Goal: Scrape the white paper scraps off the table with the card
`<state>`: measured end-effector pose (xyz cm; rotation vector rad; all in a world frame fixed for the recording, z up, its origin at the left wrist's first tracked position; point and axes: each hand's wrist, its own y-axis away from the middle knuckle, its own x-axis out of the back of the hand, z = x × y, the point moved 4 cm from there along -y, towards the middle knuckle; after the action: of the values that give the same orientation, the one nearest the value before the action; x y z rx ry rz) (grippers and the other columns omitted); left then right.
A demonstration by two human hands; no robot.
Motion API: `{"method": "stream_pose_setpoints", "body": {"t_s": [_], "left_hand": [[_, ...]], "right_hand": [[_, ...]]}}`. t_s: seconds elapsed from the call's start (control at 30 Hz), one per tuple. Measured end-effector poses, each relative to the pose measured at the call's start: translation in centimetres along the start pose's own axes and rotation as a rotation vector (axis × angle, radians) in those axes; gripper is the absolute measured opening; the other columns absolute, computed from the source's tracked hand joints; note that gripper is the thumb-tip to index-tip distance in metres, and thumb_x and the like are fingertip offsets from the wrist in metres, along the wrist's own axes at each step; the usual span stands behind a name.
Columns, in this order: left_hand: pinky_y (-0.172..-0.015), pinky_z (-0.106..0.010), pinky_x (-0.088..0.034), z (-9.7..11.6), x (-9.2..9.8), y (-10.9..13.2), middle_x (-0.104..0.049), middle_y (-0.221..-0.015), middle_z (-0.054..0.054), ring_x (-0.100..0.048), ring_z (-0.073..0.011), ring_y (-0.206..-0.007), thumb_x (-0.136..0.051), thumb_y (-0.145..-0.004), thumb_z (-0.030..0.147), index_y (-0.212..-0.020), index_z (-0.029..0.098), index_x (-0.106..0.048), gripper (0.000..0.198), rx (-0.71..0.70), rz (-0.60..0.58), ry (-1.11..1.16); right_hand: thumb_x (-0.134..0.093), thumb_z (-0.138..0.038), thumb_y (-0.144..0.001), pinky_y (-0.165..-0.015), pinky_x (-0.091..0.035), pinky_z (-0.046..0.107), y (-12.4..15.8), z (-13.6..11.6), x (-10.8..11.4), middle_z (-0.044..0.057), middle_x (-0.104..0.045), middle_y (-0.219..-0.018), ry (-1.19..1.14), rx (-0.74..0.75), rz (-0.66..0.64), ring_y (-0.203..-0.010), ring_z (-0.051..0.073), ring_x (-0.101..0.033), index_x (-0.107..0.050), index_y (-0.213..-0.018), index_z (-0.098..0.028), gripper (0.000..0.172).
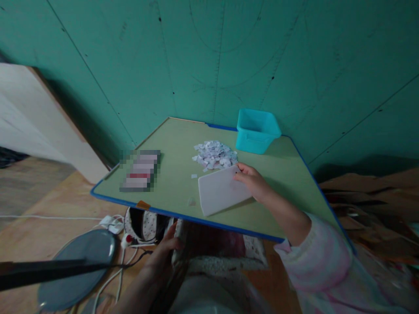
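My right hand (pixel 248 176) is closed on the far right edge of a flat white panel (pixel 221 192) with rounded corners, tilted just over the table (pixel 173 174). Behind the panel lies a heap of small white paper pieces (pixel 214 155), with a few loose scraps (pixel 194 176) nearer me. Below the table's front edge, my left hand (pixel 166 246) is wrapped round the left side of a pale, speckled open container (pixel 225 263) with a dark reddish inside. Part of that container is hidden under the tabletop.
A turquoise plastic bin (pixel 253 144) stands at the table's back right. A blurred-out flat object (pixel 140 170) lies on the left. A grey round stool (pixel 78 266), white cables (pixel 119 279) and a dotted bag (pixel 149 224) are on the floor; cardboard (pixel 376 209) lies to the right.
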<state>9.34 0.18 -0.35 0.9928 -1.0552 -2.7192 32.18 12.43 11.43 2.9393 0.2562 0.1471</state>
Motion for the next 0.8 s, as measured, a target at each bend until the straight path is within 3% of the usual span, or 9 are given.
{"method": "stream_pose_setpoints", "body": {"t_s": [0.13, 0.3, 0.6, 0.8], "left_hand": [[-0.052, -0.028, -0.048, 0.1, -0.6, 0.3, -0.071, -0.07, -0.003, -0.065, -0.0254, -0.07, -0.056, -0.05, 0.001, -0.112, 0.023, -0.055, 0.065, -0.003, -0.04, -0.003], [-0.048, -0.027, -0.047, 0.2, -0.8, 0.6, -0.072, -0.071, -0.004, -0.066, -0.0252, -0.07, -0.053, -0.053, 0.003, -0.113, 0.019, -0.05, 0.063, -0.021, -0.03, -0.045], [-0.058, -0.027, -0.048, 0.4, -2.6, 2.5, -0.072, -0.072, 0.0, -0.066, -0.0219, -0.082, -0.046, -0.063, 0.0, -0.119, 0.021, -0.045, 0.06, 0.008, -0.031, -0.036], [-0.07, -0.033, -0.049, -0.4, -1.2, 1.5, -0.067, -0.057, 0.005, -0.067, -0.0246, -0.078, -0.051, -0.056, -0.001, -0.126, 0.02, -0.036, 0.075, 0.048, 0.076, -0.09]], "right_hand": [[-0.05, -0.022, -0.06, -0.043, -0.032, 0.019, -0.4, -0.1, 1.2, -0.007, -0.05, -0.059, 0.026, 0.021, 0.058, -0.047, 0.007, -0.046, -0.049, -0.072, -0.02, 0.012], [-0.048, -0.021, -0.061, -0.042, -0.032, 0.019, -0.3, -0.1, 1.5, -0.006, -0.049, -0.057, 0.06, -0.008, 0.036, -0.046, 0.008, -0.045, -0.049, -0.07, -0.02, 0.01], [-0.046, -0.021, -0.061, -0.042, -0.031, 0.02, 0.0, -0.1, 0.8, -0.005, -0.05, -0.059, 0.104, -0.016, 0.004, -0.046, 0.008, -0.045, -0.048, -0.071, -0.02, 0.01], [-0.046, -0.021, -0.062, -0.042, -0.031, 0.019, 0.0, 0.0, 0.9, -0.004, -0.05, -0.061, 0.116, -0.014, -0.003, -0.048, 0.008, -0.046, -0.049, -0.072, -0.019, 0.01]]}}
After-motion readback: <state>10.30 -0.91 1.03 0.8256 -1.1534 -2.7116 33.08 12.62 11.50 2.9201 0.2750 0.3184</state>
